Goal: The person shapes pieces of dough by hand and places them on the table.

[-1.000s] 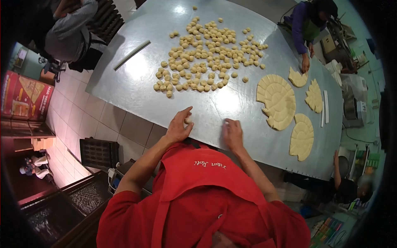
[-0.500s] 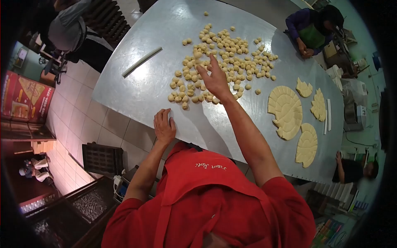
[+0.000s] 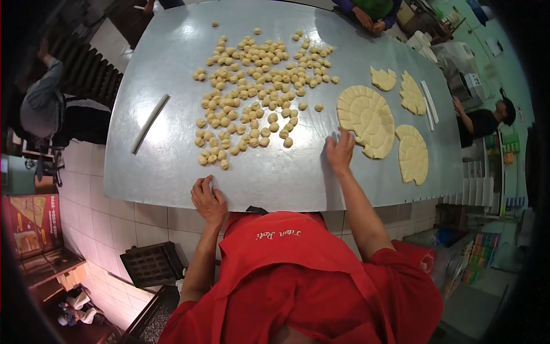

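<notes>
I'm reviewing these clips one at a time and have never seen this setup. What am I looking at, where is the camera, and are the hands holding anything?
There is no machine here. One camera sits on a person's head and looks down, so you see their red apron and both bare hands. The wide lens bends the picture. In front lies a metal table with a heap of small dough balls and several flat scored dough sheets, the largest one by the right hand. That hand touches the sheet's near edge. The left hand rests on the table's near rim, holding nothing visible. Other people work around the table.
</notes>
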The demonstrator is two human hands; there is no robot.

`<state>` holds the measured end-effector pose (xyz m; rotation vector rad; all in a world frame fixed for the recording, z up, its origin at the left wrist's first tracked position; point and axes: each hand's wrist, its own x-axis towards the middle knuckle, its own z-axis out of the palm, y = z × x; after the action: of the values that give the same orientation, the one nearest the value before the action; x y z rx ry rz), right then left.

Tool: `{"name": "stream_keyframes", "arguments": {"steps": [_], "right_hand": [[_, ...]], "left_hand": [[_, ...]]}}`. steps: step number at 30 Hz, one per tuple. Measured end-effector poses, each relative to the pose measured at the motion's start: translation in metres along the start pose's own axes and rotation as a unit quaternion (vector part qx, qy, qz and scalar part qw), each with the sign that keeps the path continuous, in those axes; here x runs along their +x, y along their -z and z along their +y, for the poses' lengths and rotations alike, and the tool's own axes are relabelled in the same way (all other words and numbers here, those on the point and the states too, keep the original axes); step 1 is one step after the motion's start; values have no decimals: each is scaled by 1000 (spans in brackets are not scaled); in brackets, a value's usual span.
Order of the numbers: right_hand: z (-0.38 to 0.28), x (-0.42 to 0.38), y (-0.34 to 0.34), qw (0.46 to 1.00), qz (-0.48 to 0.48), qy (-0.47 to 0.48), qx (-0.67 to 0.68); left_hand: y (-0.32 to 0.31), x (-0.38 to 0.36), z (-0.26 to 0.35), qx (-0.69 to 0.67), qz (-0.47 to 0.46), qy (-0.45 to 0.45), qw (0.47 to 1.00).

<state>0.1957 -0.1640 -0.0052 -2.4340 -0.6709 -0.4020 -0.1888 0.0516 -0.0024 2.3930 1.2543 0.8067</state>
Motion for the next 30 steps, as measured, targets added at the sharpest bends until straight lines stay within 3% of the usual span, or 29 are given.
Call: {"name": "stream_keyframes", "arguments": {"steps": [2, 6, 8, 9, 10, 12, 14, 16, 17, 18, 19, 20, 21, 22, 24, 25, 26, 27, 28, 30], "right_hand": [[23, 36, 12, 988, 36, 83, -128], [58, 88, 6, 990, -45, 64, -114], [57, 93, -5, 981, -134, -117, -76], [48, 86, -1, 937, -244, -200, 151], [35, 71, 8, 825, -337, -267, 366], [0, 23, 23, 704, -450, -278, 473], [-47, -17, 51, 539, -486, -342, 597], [-65, -53, 55, 511, -476, -321, 639], [-70, -63, 58, 579, -466, -236, 626], [-73, -64, 64, 574, -472, -235, 626], [-77, -59, 77, 696, -456, -173, 527], [-80, -52, 90, 798, -424, -104, 415], [-80, -46, 102, 850, -386, -11, 359], [-74, -44, 103, 849, -386, -9, 360], [-62, -38, 104, 901, -181, 257, 298], [-58, -38, 107, 899, -181, 261, 300], [-54, -39, 110, 885, -252, 204, 335], [-53, -39, 114, 861, -321, 145, 366], [-52, -38, 116, 860, -322, 149, 367], [-50, -39, 119, 796, -384, -49, 466]], "left_hand": [[1, 2, -1, 9, -5, -6, 1000], [2, 5, 5, -31, -17, 5, 999], [-1, 7, 13, -63, -8, 8, 998], [-6, 4, 18, -124, -28, 30, 991], [-11, 1, 24, -184, -48, 53, 980], [-25, -6, 50, -280, -154, 120, 940], [-43, -13, 94, -476, -239, 212, 819], [-39, -14, 155, -632, -251, 318, 661], [-44, -14, 167, -630, -242, 322, 664], [-49, -13, 177, -571, -281, 258, 727], [-51, -12, 186, -504, -317, 189, 781], [-51, -12, 194, -503, -313, 190, 783], [-48, -11, 204, -469, -289, 175, 816], [-46, -11, 212, -434, -265, 159, 846], [-55, -12, 217, -459, -277, 186, 823], [-60, -15, 220, -485, -290, 213, 797], [-66, -18, 225, -486, -285, 213, 798], [-68, -19, 236, -422, -226, 181, 859], [-69, -20, 246, -354, -165, 148, 909], [-66, -18, 266, -328, -146, 154, 921]]}}
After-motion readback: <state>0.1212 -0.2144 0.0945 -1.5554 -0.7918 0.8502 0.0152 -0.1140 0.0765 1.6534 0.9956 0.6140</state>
